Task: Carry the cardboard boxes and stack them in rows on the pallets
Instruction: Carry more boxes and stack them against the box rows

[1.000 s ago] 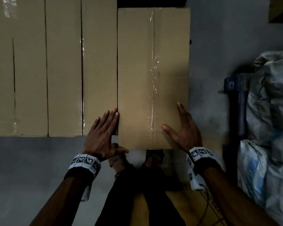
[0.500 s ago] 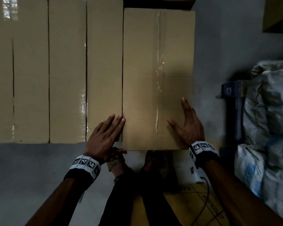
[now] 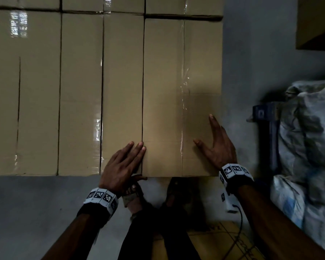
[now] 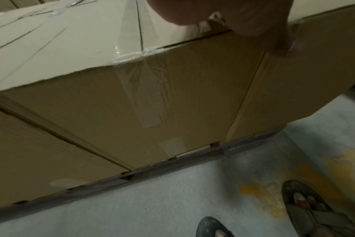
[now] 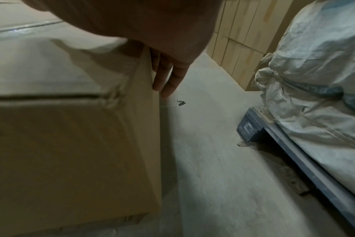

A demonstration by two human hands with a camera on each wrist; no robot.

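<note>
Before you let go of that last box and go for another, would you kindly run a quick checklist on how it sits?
1. Near edge of the end box flush with the neighbouring box: ok, almost level in the head view.
2. Gap between the two: ok, only a thin dark seam.
3. Left hand free of the seam: not ok, its fingertips lie across it.
4. Right hand free to lift: ok, flat on the box top at its right edge.
5. Box fully borne by the pallet: cannot tell, its right end is hidden.
6. Feet clear: ok, sandals on open floor.
</note>
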